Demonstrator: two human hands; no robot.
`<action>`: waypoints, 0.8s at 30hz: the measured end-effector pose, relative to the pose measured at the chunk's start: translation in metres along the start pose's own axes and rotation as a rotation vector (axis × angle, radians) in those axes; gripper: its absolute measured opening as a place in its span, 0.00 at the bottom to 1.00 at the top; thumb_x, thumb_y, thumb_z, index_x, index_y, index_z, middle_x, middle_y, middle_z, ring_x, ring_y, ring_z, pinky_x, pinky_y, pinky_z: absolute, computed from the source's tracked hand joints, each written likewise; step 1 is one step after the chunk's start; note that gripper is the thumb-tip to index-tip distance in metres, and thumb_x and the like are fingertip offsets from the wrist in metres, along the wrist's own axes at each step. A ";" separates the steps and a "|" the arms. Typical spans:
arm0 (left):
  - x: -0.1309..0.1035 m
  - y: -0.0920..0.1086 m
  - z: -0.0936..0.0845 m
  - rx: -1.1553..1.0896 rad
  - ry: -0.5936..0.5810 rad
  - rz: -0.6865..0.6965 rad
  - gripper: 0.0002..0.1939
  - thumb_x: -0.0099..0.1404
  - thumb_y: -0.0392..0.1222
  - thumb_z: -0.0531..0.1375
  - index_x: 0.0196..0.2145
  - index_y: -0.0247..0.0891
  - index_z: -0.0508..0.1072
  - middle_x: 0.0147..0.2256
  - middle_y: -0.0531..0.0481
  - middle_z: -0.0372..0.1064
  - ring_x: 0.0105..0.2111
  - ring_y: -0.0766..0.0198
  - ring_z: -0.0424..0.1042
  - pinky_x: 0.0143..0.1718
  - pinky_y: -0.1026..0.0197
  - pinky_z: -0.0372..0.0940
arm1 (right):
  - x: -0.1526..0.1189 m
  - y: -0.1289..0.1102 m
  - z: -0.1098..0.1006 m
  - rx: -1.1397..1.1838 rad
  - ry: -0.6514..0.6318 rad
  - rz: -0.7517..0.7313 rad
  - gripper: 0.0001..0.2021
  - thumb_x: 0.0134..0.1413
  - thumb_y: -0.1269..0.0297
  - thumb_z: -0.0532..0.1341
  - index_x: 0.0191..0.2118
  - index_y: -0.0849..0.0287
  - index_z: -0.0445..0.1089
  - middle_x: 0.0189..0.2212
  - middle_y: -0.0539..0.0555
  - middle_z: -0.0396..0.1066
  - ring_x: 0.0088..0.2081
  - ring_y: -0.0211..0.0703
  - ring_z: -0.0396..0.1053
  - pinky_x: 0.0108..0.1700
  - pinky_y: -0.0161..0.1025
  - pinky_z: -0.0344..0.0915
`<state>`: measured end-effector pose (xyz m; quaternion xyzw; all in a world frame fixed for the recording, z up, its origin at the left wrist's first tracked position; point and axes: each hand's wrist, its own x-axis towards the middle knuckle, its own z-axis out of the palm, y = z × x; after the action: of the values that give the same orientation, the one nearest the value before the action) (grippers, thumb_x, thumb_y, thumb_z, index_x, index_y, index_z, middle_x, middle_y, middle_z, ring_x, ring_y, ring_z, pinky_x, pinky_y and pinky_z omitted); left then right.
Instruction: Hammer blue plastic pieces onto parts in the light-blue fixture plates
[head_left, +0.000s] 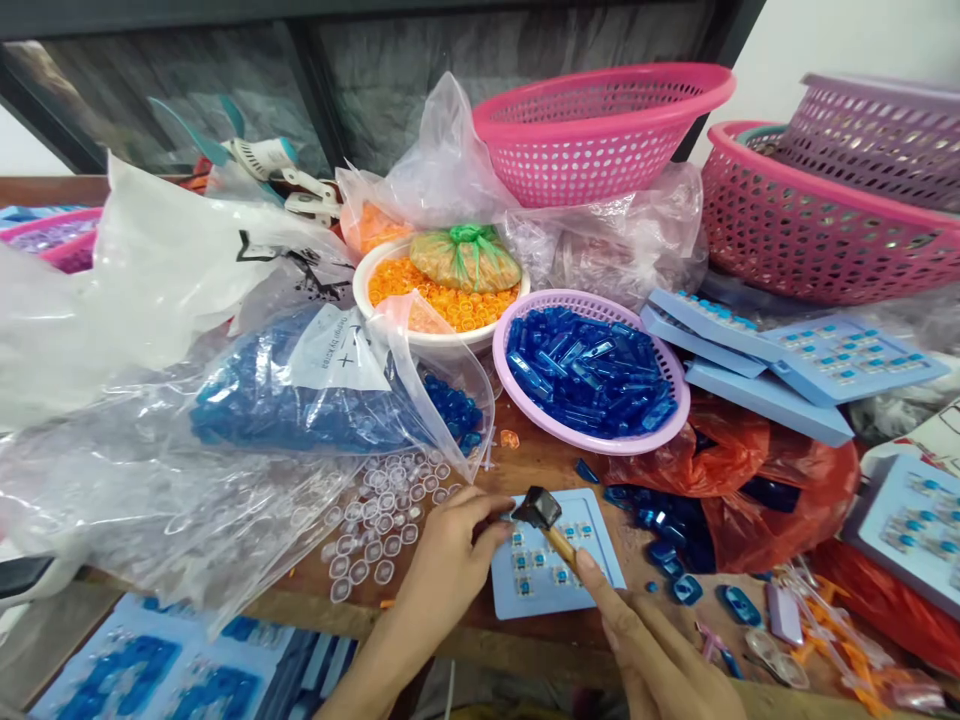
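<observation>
My right hand point(651, 640) grips the wooden handle of a small hammer point(564, 548), index finger stretched along it. The dark hammer head point(541, 508) hovers at or just over the top left of a light-blue foam board point(540, 598); whether it touches is unclear. Several small clear-and-blue pieces point(523, 561) stand in the board. My left hand point(455, 548) is at the board's left edge, thumb and index finger pinched together beside the hammer head. What they hold, if anything, is hidden. Clear plastic caps point(373, 535) lie loose left of that hand.
Behind the board stands a lilac basket point(517, 425) of long blue pieces, beside a white bowl point(361, 290) of orange ones. A clear bag point(300, 400) of blue pieces lies left. Red plastic bags point(795, 490) and stacked foam boards point(772, 395) are at right. Pink baskets point(577, 165) stand behind.
</observation>
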<state>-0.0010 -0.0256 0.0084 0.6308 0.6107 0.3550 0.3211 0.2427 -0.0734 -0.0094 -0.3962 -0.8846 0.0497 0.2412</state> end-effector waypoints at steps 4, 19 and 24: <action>-0.023 -0.013 -0.030 0.137 0.168 0.065 0.08 0.66 0.37 0.60 0.38 0.43 0.80 0.37 0.50 0.78 0.38 0.58 0.77 0.41 0.57 0.71 | -0.001 0.004 0.005 0.032 -0.005 0.074 0.35 0.65 0.77 0.47 0.75 0.55 0.39 0.45 0.58 0.78 0.33 0.39 0.80 0.33 0.30 0.76; -0.031 -0.039 -0.016 0.484 0.183 0.376 0.12 0.74 0.36 0.53 0.45 0.39 0.77 0.37 0.46 0.76 0.37 0.57 0.74 0.38 0.54 0.73 | 0.003 -0.002 0.007 0.061 0.001 0.173 0.30 0.69 0.73 0.48 0.73 0.54 0.45 0.57 0.59 0.72 0.48 0.41 0.78 0.35 0.29 0.75; -0.030 -0.042 -0.010 0.521 0.295 0.380 0.10 0.75 0.38 0.52 0.44 0.38 0.74 0.37 0.46 0.76 0.36 0.56 0.75 0.38 0.54 0.73 | 0.002 -0.006 0.007 0.061 -0.022 0.227 0.29 0.70 0.72 0.47 0.73 0.50 0.45 0.56 0.56 0.73 0.49 0.41 0.77 0.40 0.33 0.76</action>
<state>-0.0323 -0.0534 -0.0230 0.7359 0.5922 0.3280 -0.0142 0.2337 -0.0753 -0.0132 -0.4857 -0.8346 0.1080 0.2363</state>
